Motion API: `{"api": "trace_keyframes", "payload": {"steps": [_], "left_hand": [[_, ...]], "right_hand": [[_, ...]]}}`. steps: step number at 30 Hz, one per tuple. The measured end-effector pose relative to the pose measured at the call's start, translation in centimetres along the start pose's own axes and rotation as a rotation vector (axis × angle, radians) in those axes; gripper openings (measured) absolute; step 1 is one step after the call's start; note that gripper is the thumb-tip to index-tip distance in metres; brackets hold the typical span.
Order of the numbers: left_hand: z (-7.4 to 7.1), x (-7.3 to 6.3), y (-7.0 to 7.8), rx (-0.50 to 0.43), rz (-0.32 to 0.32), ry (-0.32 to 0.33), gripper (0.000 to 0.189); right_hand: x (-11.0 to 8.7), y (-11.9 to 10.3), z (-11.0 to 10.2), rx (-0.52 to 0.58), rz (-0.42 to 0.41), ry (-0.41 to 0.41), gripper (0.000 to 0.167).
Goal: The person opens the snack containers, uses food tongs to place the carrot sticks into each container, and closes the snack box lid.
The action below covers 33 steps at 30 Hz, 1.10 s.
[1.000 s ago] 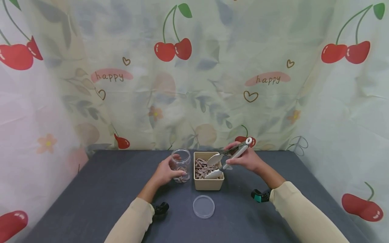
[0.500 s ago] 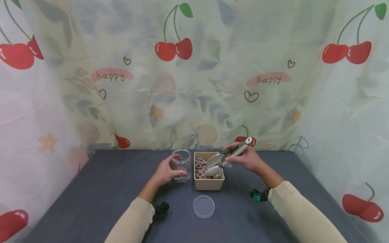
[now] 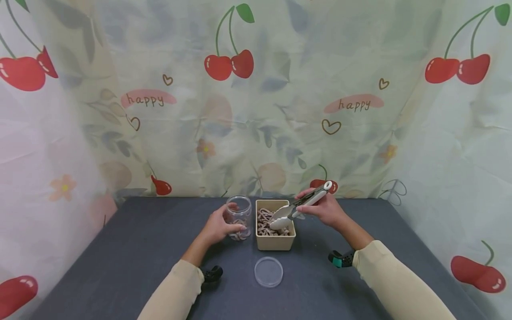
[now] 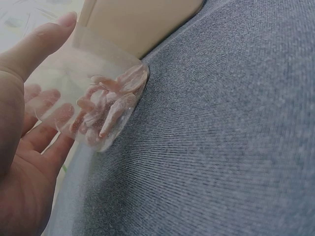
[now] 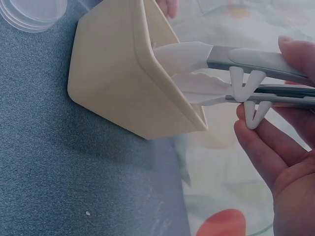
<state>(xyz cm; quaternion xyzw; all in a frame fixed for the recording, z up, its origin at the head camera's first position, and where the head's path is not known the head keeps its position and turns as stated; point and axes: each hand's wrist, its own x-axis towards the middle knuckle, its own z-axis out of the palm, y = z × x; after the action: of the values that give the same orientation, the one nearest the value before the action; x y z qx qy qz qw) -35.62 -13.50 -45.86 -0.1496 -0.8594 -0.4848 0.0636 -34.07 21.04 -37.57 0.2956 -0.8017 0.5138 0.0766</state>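
My left hand (image 3: pixel 218 226) grips a clear jar (image 3: pixel 239 209) that stands upright on the table, thumb at its front and fingers round the far side. A few pinkish-brown strip-like pieces (image 4: pixel 110 101) lie at the jar's bottom. My right hand (image 3: pixel 324 208) holds white-tipped tongs (image 3: pixel 310 202) between thumb and fingers. The tongs' tips reach down into a beige rectangular box (image 3: pixel 276 243), close together among a heap of similar brownish pieces (image 3: pixel 265 218). In the right wrist view the box wall hides the tips' ends.
A round clear lid (image 3: pixel 269 272) lies flat on the dark grey tabletop (image 3: pixel 160 240), in front of the box. The box stands right beside the jar. A printed curtain (image 3: pixel 256 133) hangs behind the table and along both sides.
The tongs' two tips have come closer together inside the box as my right hand squeezes them. My left hand and the jar have stayed in place.
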Motion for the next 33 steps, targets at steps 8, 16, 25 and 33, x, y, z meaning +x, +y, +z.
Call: {"api": "trace_keyframes", "payload": {"steps": [8, 16, 25, 33], "left_hand": [[0.0, 0.0, 0.1, -0.007, -0.005, 0.004, 0.066], [0.1, 0.0, 0.2, -0.006, -0.008, 0.005, 0.065], [0.1, 0.1, 0.2, -0.009, -0.003, 0.009, 0.067], [0.1, 0.0, 0.2, -0.022, -0.007, 0.002, 0.067]], "right_hand": [[-0.3, -1.1, -0.3, 0.050, 0.004, -0.007, 0.032], [-0.3, -2.8, -0.6, 0.065, 0.018, -0.009, 0.032], [0.2, -4.9, -0.9, 0.101, -0.008, 0.005, 0.033], [0.6, -5.7, -1.1, 0.087, 0.009, 0.042, 0.034]]}}
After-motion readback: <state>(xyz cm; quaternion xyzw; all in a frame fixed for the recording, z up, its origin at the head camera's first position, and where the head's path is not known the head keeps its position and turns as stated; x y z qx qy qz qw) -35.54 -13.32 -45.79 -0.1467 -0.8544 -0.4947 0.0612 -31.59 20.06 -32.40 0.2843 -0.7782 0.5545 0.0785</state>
